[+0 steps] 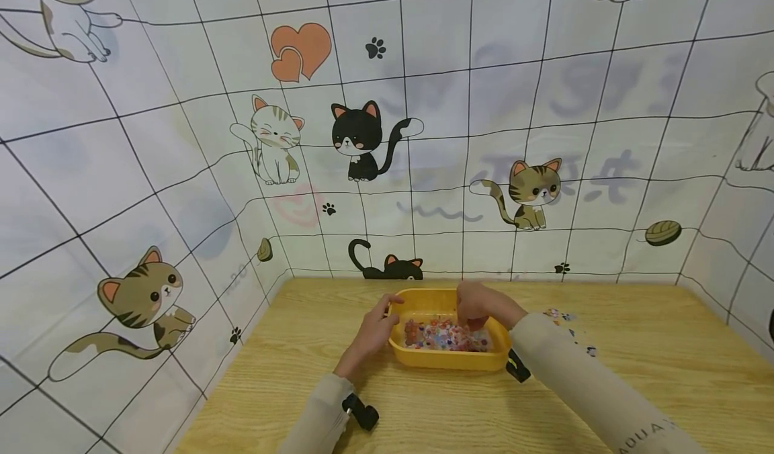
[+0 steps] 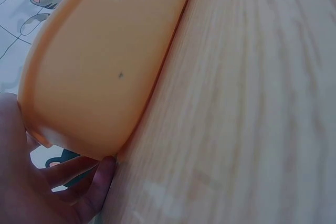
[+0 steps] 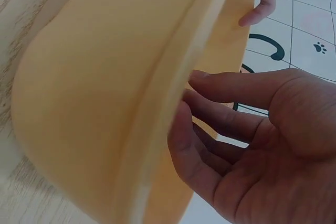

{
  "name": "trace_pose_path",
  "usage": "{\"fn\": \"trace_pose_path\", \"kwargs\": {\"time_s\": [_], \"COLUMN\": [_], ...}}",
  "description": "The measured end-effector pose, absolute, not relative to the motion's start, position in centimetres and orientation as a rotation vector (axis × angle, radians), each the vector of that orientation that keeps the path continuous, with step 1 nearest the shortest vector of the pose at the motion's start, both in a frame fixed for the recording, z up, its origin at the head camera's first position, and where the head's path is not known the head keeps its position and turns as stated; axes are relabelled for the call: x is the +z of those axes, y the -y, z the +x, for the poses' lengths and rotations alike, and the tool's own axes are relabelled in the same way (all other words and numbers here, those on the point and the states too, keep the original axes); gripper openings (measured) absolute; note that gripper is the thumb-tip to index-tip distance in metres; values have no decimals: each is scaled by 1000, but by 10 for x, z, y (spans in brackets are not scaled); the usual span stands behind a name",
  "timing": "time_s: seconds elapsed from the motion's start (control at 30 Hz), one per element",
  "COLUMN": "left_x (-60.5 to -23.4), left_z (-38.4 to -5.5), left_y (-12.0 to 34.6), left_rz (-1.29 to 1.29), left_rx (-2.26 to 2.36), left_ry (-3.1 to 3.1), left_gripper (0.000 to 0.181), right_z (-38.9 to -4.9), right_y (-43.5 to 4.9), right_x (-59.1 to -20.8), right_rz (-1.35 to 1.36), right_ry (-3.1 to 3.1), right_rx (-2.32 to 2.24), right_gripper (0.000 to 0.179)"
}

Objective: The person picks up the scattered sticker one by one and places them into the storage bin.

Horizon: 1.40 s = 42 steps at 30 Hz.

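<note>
A yellow plastic basin stands on the wooden table, its bottom strewn with small colourful flat pieces. Toward the left inside it lies a brown, bear-like piece. My left hand grips the basin's left end, thumb at the rim and fingers against the outer wall, as the left wrist view confirms. My right hand reaches down into the basin's right half over the pieces, fingers bent. From the right wrist, the basin's rim hides those fingertips, so I cannot tell whether they pinch a piece.
Several small pieces lie scattered on the table to the right of the basin, partly behind the right sleeve. A white gridded sheet with cartoon cats hangs behind the table and along its left side.
</note>
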<state>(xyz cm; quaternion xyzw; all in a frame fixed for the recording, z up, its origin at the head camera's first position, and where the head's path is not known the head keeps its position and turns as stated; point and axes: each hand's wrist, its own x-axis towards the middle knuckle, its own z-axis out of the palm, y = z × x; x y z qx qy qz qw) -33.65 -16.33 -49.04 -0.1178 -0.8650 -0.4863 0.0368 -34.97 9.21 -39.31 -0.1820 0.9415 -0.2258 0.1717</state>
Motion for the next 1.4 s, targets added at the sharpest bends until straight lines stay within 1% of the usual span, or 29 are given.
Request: {"fn": "trace_pose_path", "kwargs": {"time_s": [0.1, 0.2, 0.27, 0.4, 0.5, 0.73, 0.93, 1.13, 1.4], "left_x": [-490, -490, -490, -490, -490, -490, -490, -491, -490], "left_z": [-337, -337, -337, -337, -337, -336, -336, -335, -336], "left_y": [163, 163, 163, 163, 163, 163, 164, 164, 163], "left_rz": [-368, -375, -382, -388, -387, -374, -382, -391, -394], "left_rx": [-1495, -1489, -1480, -1461, -1465, -1492, -1472, -1466, -1455], "left_ry": [2653, 2652, 2651, 2656, 2656, 2658, 2663, 2663, 2653], "left_gripper": [34, 35, 35, 35, 35, 35, 35, 35, 33], "right_z": [-350, -351, -351, -351, -352, -353, -354, -354, -354], "right_y": [-92, -92, -92, -91, -91, -92, -91, -92, -91], "right_x": [-395, -398, -401, -405, -407, -411, -415, -416, -418], "right_rz": [-483, -445, -426, -395, -388, -411, -396, -383, -369], "right_ry": [-2659, -2648, -2642, -2643, -2637, -2631, -2653, -2663, -2695], "right_rx": [-638, -633, -623, -581, -558, -524, -506, -508, -501], "right_gripper": [48, 46, 40, 22, 17, 24, 20, 21, 14]}}
